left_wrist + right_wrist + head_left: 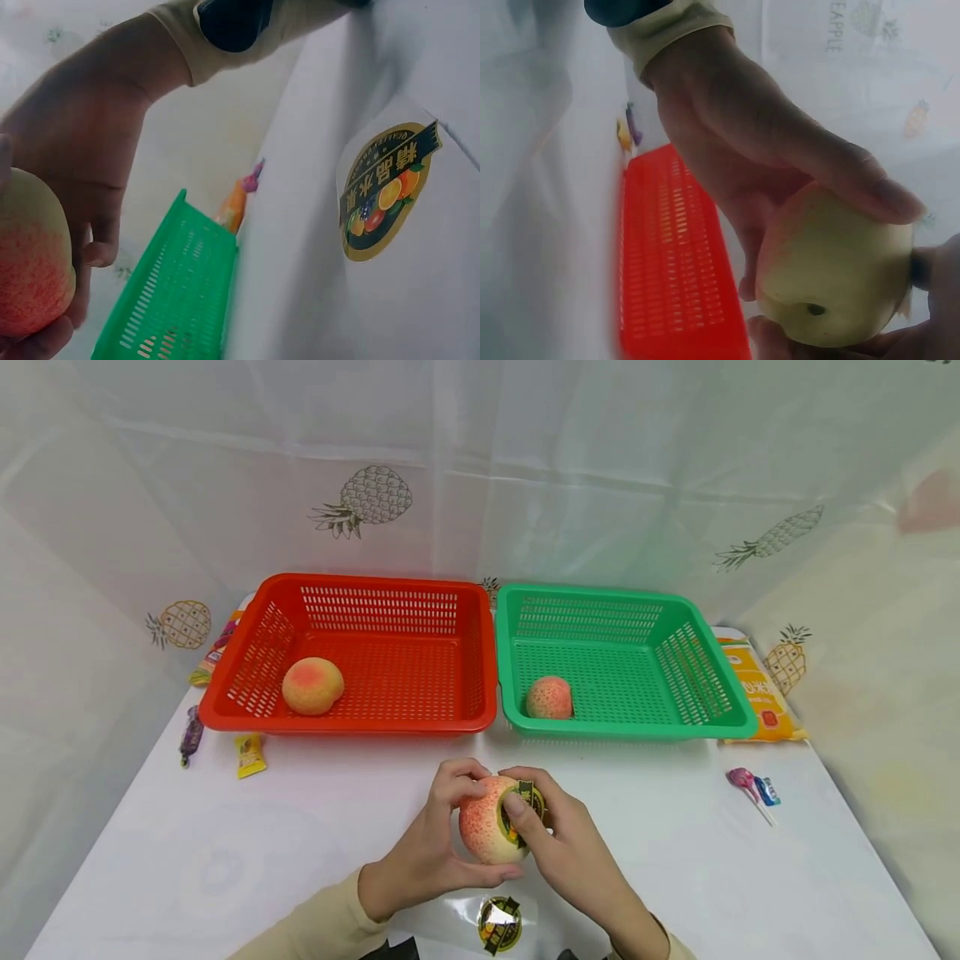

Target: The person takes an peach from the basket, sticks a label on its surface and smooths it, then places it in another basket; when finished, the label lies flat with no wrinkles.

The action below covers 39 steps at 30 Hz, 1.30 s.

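Observation:
Over the front of the table, my left hand [420,847] and right hand [570,835] hold a red-speckled peach [480,827] between them. Fingers of the left hand curl over its far side, with the thumb underneath. A round black-and-gold fruit sticker [510,827] sits on the peach's right side, partly hidden by my right thumb, which presses on it. The right wrist view shows the peach's pale end with a small dark hole. Below the hands, another such sticker [386,191] lies on a clear sheet on the table.
A red basket [360,725] holding an orange-pink peach [312,685] stands at the back left. Beside it, a green basket [637,731] holds a smaller peach [549,697]. Wrapped candies [251,755], a lollipop [741,778] and an orange packet [761,689] lie around them.

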Each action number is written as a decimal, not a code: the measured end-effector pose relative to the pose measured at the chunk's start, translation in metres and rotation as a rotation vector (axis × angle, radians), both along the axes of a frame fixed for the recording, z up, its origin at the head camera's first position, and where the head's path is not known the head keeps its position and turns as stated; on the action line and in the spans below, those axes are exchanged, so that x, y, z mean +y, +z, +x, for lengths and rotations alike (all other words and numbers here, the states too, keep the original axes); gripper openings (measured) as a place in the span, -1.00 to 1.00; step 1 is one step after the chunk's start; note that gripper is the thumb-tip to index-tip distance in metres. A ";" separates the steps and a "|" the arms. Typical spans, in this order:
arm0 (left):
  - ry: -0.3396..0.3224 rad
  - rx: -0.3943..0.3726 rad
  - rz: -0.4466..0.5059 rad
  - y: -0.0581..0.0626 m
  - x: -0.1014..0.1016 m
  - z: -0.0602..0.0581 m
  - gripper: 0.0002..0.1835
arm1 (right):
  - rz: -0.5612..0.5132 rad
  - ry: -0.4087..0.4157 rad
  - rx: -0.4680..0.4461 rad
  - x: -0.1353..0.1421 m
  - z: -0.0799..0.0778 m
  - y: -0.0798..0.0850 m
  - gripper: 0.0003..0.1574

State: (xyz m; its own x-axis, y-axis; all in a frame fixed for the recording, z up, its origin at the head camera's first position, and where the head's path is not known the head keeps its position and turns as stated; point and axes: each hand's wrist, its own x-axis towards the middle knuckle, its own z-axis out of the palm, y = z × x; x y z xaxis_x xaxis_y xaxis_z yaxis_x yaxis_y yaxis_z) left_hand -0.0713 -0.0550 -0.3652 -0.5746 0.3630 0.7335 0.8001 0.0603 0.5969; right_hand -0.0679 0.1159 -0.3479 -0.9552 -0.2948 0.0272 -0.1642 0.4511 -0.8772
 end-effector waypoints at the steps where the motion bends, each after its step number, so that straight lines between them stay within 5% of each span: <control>1: -0.007 -0.014 0.010 0.000 0.000 0.001 -0.23 | -0.009 -0.005 -0.011 0.000 0.000 0.000 -0.75; 11: -0.013 -0.042 0.033 -0.001 0.001 0.002 -0.23 | -0.028 0.052 -0.032 0.001 -0.004 0.002 -0.71; 21: -0.106 -0.160 0.068 -0.003 0.001 0.005 -0.28 | 0.013 0.061 -0.030 0.014 -0.016 -0.006 -0.71; 25: -0.054 -0.234 0.071 0.000 -0.001 0.002 -0.24 | 0.016 -0.111 -0.004 0.034 -0.027 -0.011 -0.67; 30: 0.114 -0.383 -0.006 0.009 -0.006 -0.008 -0.19 | 0.133 -0.508 0.145 0.084 -0.046 -0.008 -0.55; 34: 0.206 -0.460 -0.089 0.013 -0.003 -0.032 -0.18 | 0.276 -0.780 0.316 0.135 -0.067 -0.007 -0.54; 37: 0.257 -0.512 -0.130 0.016 0.003 -0.058 -0.21 | 0.403 -0.834 0.294 0.170 -0.088 -0.010 -0.37; 39: 0.273 -0.523 -0.143 0.021 0.009 -0.077 -0.24 | 0.481 -0.788 0.184 0.186 -0.100 -0.015 -0.22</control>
